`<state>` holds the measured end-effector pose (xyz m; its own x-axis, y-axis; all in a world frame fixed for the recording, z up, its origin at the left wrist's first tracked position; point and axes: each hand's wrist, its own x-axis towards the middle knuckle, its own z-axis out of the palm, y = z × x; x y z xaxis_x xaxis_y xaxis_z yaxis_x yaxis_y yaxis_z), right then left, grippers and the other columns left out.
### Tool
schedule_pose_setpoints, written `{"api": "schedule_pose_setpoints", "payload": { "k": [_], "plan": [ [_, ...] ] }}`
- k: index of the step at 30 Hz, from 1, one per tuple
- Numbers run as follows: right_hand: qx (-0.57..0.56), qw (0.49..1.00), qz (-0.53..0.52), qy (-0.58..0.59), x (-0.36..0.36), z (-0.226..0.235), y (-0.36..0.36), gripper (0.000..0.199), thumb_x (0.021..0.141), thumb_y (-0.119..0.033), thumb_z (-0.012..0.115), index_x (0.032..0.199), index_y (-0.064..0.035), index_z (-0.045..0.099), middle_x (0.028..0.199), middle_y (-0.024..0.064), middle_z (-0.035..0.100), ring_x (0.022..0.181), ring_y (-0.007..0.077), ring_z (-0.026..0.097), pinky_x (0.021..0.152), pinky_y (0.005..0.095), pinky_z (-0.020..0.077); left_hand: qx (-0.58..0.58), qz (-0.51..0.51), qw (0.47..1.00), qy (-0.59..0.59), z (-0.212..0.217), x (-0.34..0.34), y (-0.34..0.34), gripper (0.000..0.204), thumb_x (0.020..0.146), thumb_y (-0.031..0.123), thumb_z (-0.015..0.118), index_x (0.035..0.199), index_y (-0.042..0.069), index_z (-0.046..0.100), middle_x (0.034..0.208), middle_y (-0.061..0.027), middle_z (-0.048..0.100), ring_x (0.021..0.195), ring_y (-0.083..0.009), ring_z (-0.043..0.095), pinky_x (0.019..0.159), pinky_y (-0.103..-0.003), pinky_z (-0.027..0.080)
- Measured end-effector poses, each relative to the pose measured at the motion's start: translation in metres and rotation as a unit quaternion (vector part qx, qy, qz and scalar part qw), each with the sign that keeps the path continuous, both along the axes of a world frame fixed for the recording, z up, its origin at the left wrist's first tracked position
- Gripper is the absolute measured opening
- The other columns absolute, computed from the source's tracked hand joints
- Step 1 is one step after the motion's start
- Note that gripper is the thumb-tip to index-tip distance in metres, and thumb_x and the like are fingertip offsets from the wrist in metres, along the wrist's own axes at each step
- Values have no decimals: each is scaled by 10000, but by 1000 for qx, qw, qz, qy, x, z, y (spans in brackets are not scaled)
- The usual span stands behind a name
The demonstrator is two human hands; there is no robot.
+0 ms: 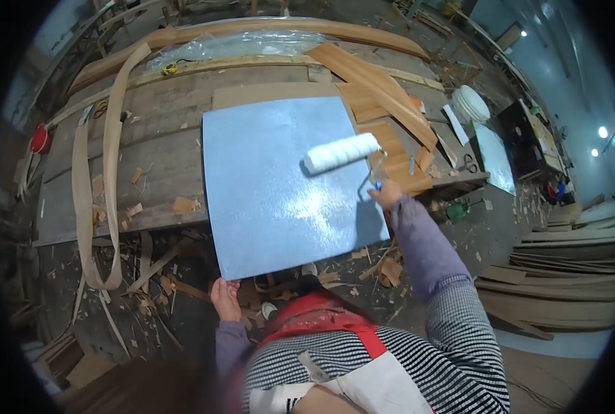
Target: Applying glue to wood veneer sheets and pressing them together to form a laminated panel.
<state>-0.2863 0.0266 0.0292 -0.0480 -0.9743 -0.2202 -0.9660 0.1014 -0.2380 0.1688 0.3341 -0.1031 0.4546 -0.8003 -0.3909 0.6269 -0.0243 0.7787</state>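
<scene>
A pale blue, glossy square board [273,200] lies on the wooden workbench, its near edge jutting past the bench front. My right hand [388,194] is closed round the handle of a paint roller [342,153], mostly hidden in my grip except for a bit of blue. The roller's white, fluffy sleeve is over the right half of the board and casts a shadow there; whether it touches the surface I cannot tell. At the board's near left corner, the fingers of my left hand [225,299] are bent against the edge, pinching it. Wet-looking shine covers the board's middle.
Brown veneer sheets [376,90] and scissors [467,164] lie to the right, near a white bucket [470,105]. A long veneer strip [81,172] loops off the bench at left. A yellow tape measure [170,69] sits farther back. Scraps litter the floor; stacked boards [563,255] stand right.
</scene>
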Motion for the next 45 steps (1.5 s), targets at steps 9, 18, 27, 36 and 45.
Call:
{"api": "schedule_pose_setpoints", "payload": {
  "k": [9,18,27,36,45],
  "plan": [
    [-95,992,-43,-67,103,-25,-217,522,805,-459,722,972,32,667,843,207,707,780,310,705,689,415,551,64,-15,998,-7,30,-14,-5,237,1027,176,472,1124,-15,575,929,-76,646,806,-157,612,795,-297,516],
    [210,913,-93,-337,91,43,150,400,858,-321,716,1028,-2,544,874,175,612,831,268,629,724,397,495,33,-15,999,38,26,8,-4,276,1030,201,482,1159,-26,571,993,-111,675,881,-194,651,824,-317,520],
    [214,939,44,-265,99,38,71,313,844,-264,743,927,-36,545,716,63,596,553,141,587,464,303,468,18,-67,997,39,28,17,5,287,1028,214,494,1167,-27,565,1027,-132,681,926,-223,661,854,-344,519],
    [153,829,35,-537,354,0,-107,302,912,-292,645,757,-51,548,569,70,559,437,165,542,401,319,432,-15,-11,996,92,19,14,-14,283,1029,185,485,1222,-13,546,1082,-121,662,970,-223,649,860,-357,519],
    [279,853,41,-440,153,35,188,379,954,-289,629,1209,-59,467,647,0,519,470,91,475,422,257,393,-33,22,997,65,20,19,18,332,1032,131,450,1321,-23,507,1123,-137,655,972,-221,651,874,-376,523]
  ]
}}
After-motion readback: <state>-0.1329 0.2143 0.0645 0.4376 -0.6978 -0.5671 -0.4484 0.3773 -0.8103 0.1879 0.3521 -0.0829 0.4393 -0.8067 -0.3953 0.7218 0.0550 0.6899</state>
